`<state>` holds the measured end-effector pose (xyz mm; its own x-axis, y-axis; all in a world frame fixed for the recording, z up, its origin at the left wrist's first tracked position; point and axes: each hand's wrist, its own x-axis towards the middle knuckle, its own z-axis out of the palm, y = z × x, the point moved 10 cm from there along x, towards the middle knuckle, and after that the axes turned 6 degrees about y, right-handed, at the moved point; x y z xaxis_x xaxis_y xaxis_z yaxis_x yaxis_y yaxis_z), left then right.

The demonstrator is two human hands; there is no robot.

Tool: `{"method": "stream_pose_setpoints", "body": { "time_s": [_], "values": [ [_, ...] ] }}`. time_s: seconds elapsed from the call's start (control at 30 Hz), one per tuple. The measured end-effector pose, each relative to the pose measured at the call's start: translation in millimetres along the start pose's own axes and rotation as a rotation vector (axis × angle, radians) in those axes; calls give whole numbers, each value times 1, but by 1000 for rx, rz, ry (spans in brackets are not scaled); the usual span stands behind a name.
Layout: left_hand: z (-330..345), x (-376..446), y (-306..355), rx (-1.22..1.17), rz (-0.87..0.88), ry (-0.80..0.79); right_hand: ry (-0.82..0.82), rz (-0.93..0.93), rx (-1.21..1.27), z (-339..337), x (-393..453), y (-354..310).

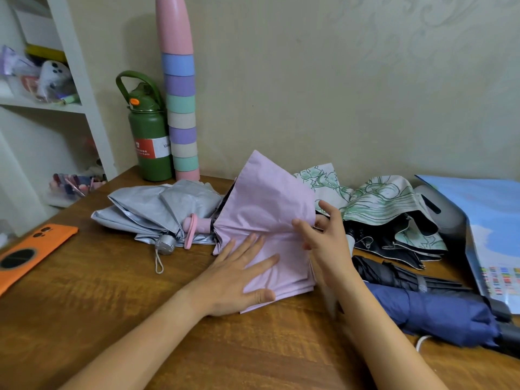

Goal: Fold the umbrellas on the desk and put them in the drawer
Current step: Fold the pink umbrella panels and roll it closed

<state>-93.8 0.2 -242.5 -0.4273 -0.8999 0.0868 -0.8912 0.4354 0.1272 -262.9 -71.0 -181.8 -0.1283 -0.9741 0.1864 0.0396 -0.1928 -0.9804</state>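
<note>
A pink umbrella (267, 204) lies half collapsed in the middle of the wooden desk (118, 299), its pink handle (197, 225) pointing left. My left hand (239, 280) presses flat on its lower fabric panels with straight fingers. My right hand (326, 237) pinches a fold of the pink fabric at the right edge. A silver umbrella (157, 209) lies loosely collapsed to the left. A white umbrella with green print (382, 206) sprawls to the right, with a black folded umbrella (394, 274) and a navy blue umbrella (439, 313) in front of it.
A green bottle (149, 136) and a tall pastel striped tube (180, 108) stand at the back by the wall. An orange phone (28, 251) lies at the left edge. A blue paper bag (492, 235) sits at the right. White shelves (42, 108) stand at left.
</note>
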Motion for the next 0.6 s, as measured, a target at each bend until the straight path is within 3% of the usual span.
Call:
{"method": "stream_pose_setpoints", "body": {
  "time_s": [0.3,0.37,0.47,0.6],
  "values": [
    [-7,1,-5,-194,7,80,-151,-156,-74,0,-21,-42],
    [-12,-3,-13,-393,-99,145,-189,-287,-298,1,-22,-47],
    [-7,-12,-48,-909,-442,233,-167,-523,-599,4,-27,-53],
    [-3,-11,-84,-1280,-511,396,-227,-706,-768,16,-35,-52]
  ]
}}
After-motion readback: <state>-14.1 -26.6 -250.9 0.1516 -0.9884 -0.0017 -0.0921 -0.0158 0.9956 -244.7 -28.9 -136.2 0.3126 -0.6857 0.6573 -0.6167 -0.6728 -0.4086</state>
